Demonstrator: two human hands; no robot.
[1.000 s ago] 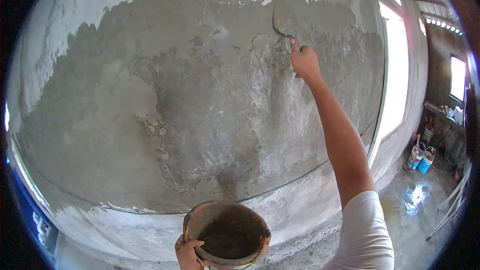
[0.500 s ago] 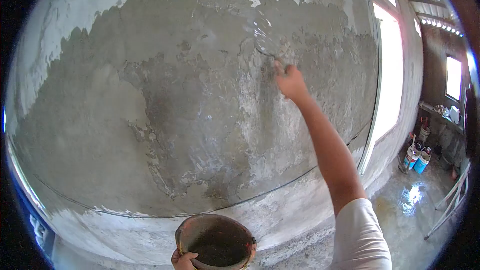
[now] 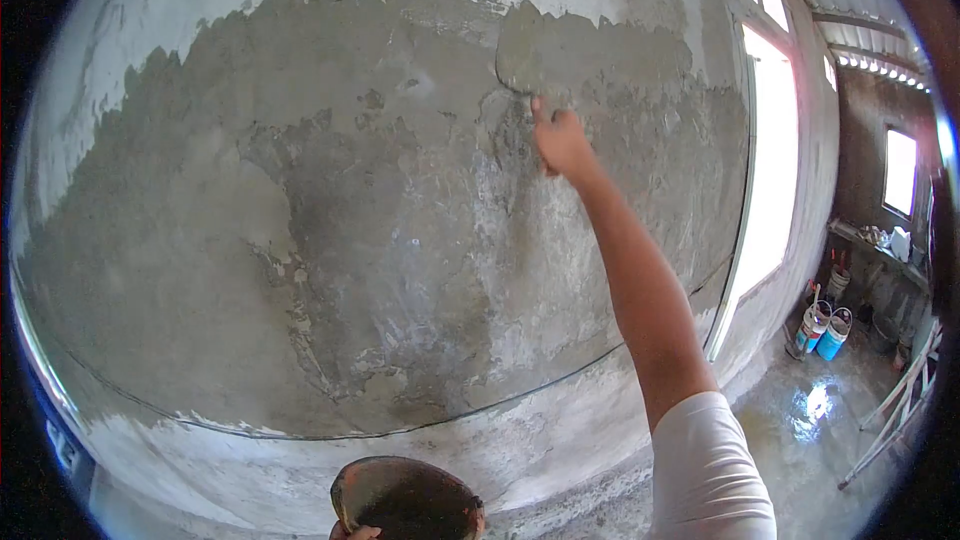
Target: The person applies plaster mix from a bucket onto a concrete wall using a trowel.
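Observation:
My right hand is raised to the wall and closed round the handle of a trowel, whose blade lies against the wet grey plaster. The plaster has a ragged upper edge, and rough, patchy areas show below the trowel. At the bottom of the view my left hand grips the near left rim of a round bucket. The bucket is tilted, with a dark inside; its contents are hard to make out.
A thin cable runs along the wall's lower part. A bright window opening is at the right. Farther right are paint buckets, a cluttered shelf, a wet floor and a metal frame.
My right hand and the trowel have moved slightly left and up the wall, and the blade looks less blurred. The bucket and my left hand sit lower and farther left in view.

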